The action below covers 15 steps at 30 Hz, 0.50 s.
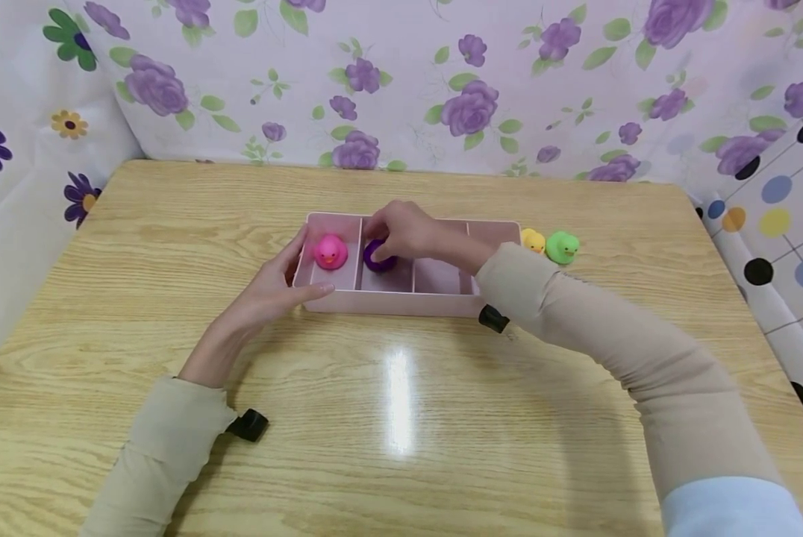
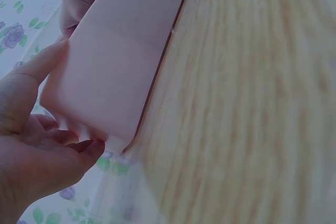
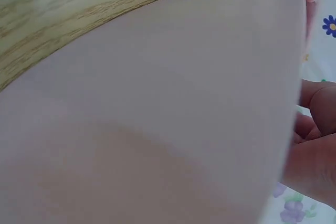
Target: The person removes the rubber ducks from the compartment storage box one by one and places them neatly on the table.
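Observation:
A pale pink divided box (image 1: 395,303) lies lengthwise on the table. My left hand (image 1: 267,292) grips its left end, thumb over the front rim and fingers along the end wall; the left wrist view shows the same hold around the corner. In the leftmost compartment sits a pink rubber duck (image 1: 330,252). My right hand (image 1: 408,230) reaches down into the second compartment and pinches a purple rubber duck (image 1: 383,265), partly covered by the fingers and thumb. In the right wrist view, the box wall hides most of my right hand's fingers (image 3: 317,111).
A yellow rubber duck (image 1: 533,241) and a green rubber duck (image 1: 563,247) stand side by side just past the box's right end. My right forearm crosses over the right compartments. Flowered cloth (image 1: 408,89) hangs behind the wooden table (image 1: 307,373).

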Motion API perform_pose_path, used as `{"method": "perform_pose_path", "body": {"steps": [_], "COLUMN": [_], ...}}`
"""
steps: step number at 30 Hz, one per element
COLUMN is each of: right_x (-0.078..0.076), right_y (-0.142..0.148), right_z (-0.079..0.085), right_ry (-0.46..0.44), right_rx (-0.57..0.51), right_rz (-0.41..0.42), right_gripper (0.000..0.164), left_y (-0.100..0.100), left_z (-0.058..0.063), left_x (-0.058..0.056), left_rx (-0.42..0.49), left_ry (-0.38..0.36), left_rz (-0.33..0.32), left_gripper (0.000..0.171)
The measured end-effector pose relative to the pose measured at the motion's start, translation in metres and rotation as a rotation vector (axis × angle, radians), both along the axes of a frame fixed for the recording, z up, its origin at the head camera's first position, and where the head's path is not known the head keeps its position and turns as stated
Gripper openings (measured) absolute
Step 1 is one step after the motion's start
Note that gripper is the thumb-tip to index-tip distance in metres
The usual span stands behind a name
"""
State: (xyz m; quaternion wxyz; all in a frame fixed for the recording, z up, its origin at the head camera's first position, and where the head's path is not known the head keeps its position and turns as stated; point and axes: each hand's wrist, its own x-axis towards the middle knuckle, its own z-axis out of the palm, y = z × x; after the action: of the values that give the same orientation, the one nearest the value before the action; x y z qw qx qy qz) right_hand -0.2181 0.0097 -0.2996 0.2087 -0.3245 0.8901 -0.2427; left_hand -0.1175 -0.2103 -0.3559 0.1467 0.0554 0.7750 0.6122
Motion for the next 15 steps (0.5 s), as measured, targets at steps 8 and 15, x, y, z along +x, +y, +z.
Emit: {"method": "perform_pose_path", "body": {"steps": [8, 15], "right_x": [-0.0006, 0.0026], "right_y": [-0.0013, -0.0001], "right_z": [-0.0052, -0.0101], "right_ry": [0.124, 0.193], "right_rx": [0.028, 0.010], "right_rz": [0.055, 0.126], "right_gripper": [0.030, 0.023], "left_y": [0.0002, 0.0004], "left_z": [0.0011, 0.0003], "left_x": [0.0005, 0.0006], "left_rx": [-0.011, 0.004], "left_ry": [0.007, 0.000], "left_rz": [0.002, 0.007], "left_gripper": [0.099, 0.099]}}
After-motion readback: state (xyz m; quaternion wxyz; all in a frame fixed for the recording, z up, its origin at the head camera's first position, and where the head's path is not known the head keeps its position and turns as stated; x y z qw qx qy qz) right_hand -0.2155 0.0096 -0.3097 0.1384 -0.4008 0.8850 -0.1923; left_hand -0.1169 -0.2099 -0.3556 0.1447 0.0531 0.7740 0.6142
